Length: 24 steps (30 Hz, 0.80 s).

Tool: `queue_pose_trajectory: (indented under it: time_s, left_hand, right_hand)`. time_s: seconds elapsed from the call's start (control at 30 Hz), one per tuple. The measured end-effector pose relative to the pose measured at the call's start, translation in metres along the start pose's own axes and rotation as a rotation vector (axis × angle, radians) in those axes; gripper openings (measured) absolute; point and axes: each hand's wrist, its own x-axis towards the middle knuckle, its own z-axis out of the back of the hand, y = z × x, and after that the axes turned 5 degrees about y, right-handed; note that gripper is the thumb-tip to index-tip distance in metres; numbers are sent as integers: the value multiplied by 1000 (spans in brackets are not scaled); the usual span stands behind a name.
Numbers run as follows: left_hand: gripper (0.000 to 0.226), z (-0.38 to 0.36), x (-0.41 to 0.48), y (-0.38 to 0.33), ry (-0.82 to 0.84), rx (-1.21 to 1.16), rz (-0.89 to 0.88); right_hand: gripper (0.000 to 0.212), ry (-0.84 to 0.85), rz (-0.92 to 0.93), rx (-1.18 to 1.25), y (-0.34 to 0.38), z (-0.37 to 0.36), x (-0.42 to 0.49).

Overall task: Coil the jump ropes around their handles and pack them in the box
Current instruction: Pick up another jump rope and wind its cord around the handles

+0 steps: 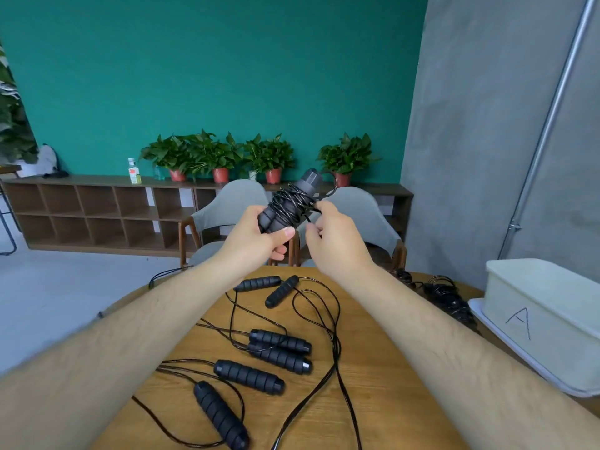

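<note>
Above the worktop [373,401], the left hand [259,232] grips a pair of handles [289,203] wrapped in rope, while the right hand [328,235] pinches the rope's loose end [328,190]. If that pinch slackens, the coils could spring loose. Three uncoiled ropes [324,319] lie below; the box [548,316] waits right.
</note>
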Motion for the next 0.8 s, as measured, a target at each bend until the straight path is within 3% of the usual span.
queue_pose_trajectory:
  time_s: [0.37, 0.53, 0.8]
  left_hand:
    - [37, -8, -6, 14, 138, -201, 156]
    - [52, -11, -10, 20, 306, -421, 186]
    - [59, -17, -14, 18, 296, -304, 22]
  right_hand:
    - [40, -118, -60, 365, 2, -6, -2]
    - [36, -142, 3, 465, 0, -11, -11]
    - [41, -245, 216, 271, 0, -10, -9]
